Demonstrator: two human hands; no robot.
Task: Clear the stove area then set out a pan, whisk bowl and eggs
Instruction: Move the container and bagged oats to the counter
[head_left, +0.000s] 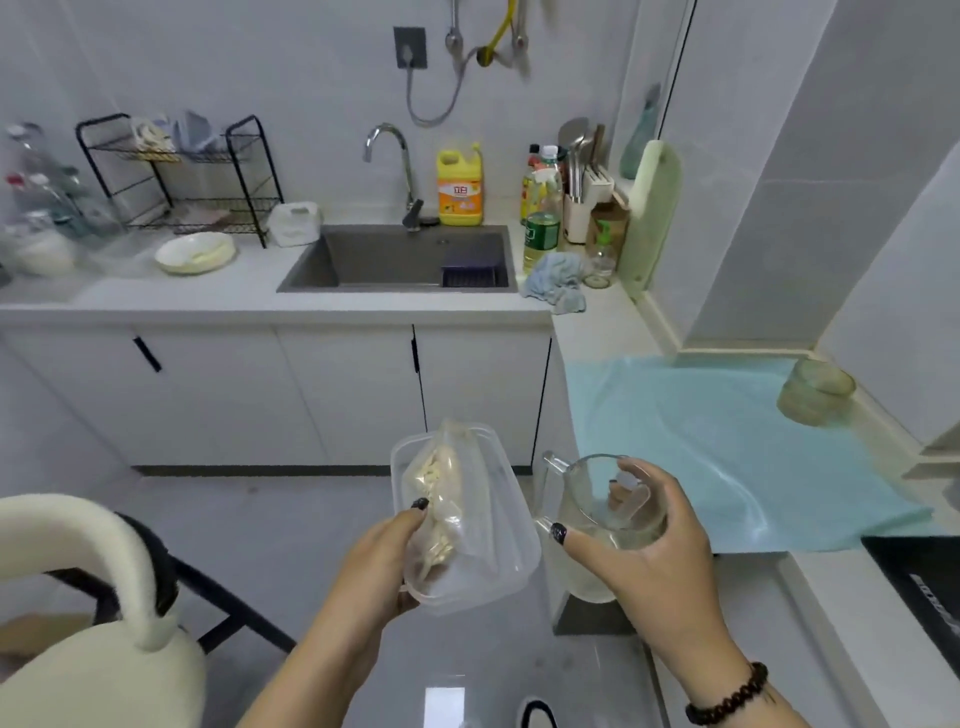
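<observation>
left hand (384, 561) gripping a clear plastic tub (467, 525) with a bag of pale food inside (can't tell what), right hand (649, 540) wrapped round a glass jug (597, 525), both held over the floor beside the teal mat (727, 441).

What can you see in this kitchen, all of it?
plastic container: one, clear, bag of pale food inside, in left hand
glass jug: one, clear, in right hand
sink: one, grey, set in counter
detergent bottle: one, yellow, behind sink
rack: one, black, left of sink
bowl: one, white, before rack
cloth: one, blue, right of sink
mat: one, turquoise, right counter
jar: one, greenish, on mat
left hand: one
right hand: one
</observation>
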